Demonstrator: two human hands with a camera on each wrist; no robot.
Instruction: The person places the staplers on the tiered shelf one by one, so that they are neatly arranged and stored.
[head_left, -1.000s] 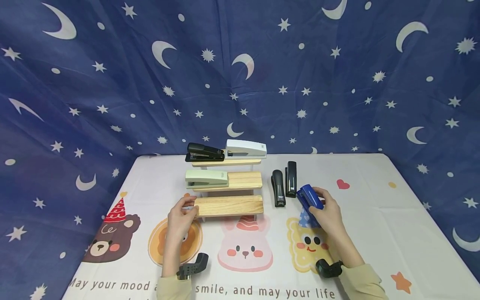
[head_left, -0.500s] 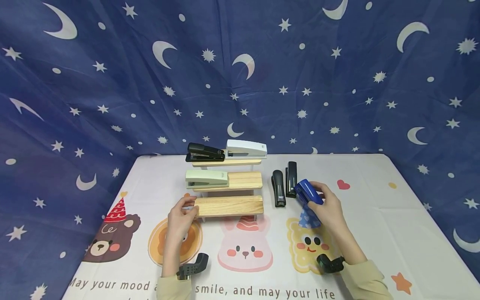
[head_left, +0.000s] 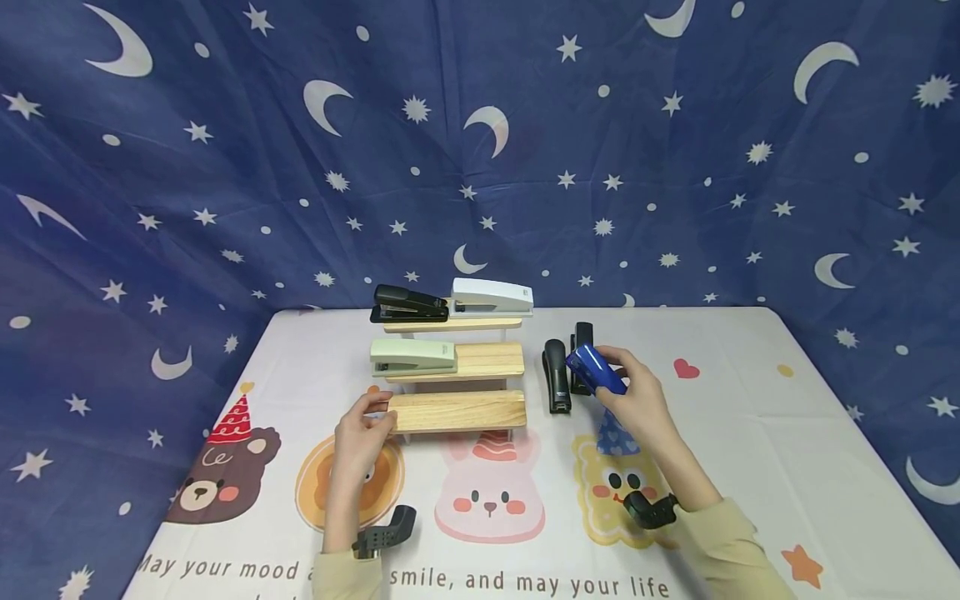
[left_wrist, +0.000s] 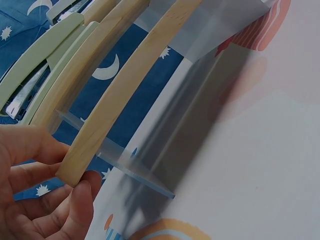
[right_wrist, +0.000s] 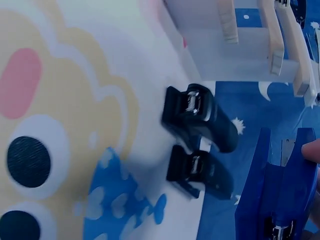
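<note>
A: Any writing close to the hands?
B: Yes, on the white tablecloth (head_left: 795,483), below the hands: "May your mood", later "smile, and may your life". The left sleeve (head_left: 347,577) covers some words.
A: The left hand (head_left: 362,435)?
B: It pinches the left end of the lowest shelf (head_left: 457,412) of the wooden rack (head_left: 491,358), thumb and fingers parted only by the board. The left wrist view plainly shows a see-through support (left_wrist: 134,169) beneath; the head view barely does.
A: And the right hand (head_left: 637,402)?
B: Thumb and fingers bend round the blue stapler (head_left: 597,369), right of the rack. Only the right wrist view shows the gap between its arms, with metal inside.
A: What stands between that hand and the rack?
B: A round-topped black stapler (head_left: 557,377) and a squarer black stapler (head_left: 583,335), partly hidden behind the blue one.
A: Beyond the left hand?
B: A pale green stapler (head_left: 412,357) on the middle tier; higher, an all-black stapler (head_left: 408,302) and a white stapler (head_left: 492,297). Their markings are too small to read. Farthest hangs a starry blue curtain (head_left: 525,83).
</note>
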